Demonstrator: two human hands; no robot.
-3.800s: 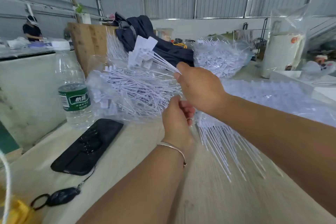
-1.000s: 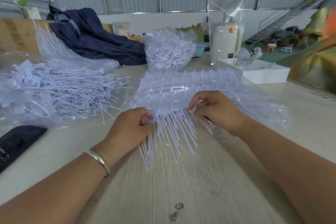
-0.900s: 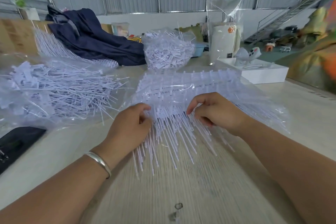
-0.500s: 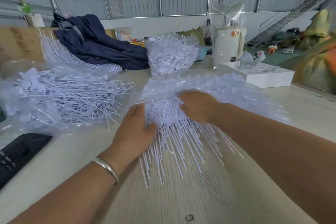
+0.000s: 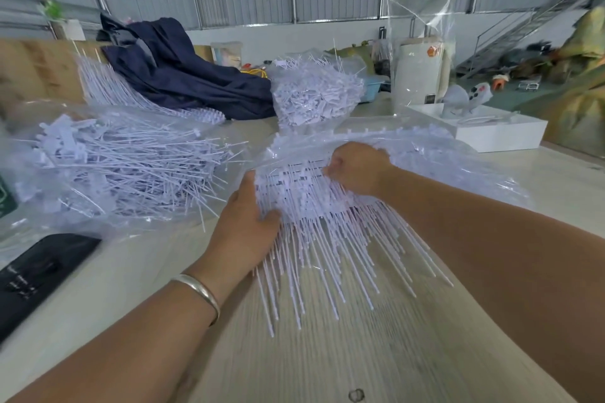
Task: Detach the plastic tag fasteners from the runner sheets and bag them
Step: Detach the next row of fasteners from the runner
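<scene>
**Hands braced on the runner stack to free a sheet**

Desk (image 5: 376, 363) surface nearest you is bare pale wood, and the loose filament tips of the runner sheets (image 5: 314, 206) fan out over it toward you, because the stack lies with its spines away from you and its tails hanging free. Your left hand (image 5: 244, 232) lies on the stack's left side, fingers fairly straight and thumb pressed into the filaments; it reads as a brace that keeps the pile from sliding. Your right hand (image 5: 357, 168) sits on the far side of the stack, fingers curled into the sheets as if pinching one row; the fingertips are buried, so what exactly they hold is unclear. That split, one hand pinning and one pulling, suits tearing fasteners off a spine.

Left of the stack, a clear bag (image 5: 108, 173) of loose fasteners lies with its mouth toward the stack, a short reach for dropping handfuls in. A black case (image 5: 39, 268) lies at the left desk edge. Beyond the stack stands a second bag (image 5: 314, 95), already filled. Behind that bag are a dark blue garment (image 5: 183, 75) and, to the right, a white box (image 5: 497, 137).
</scene>
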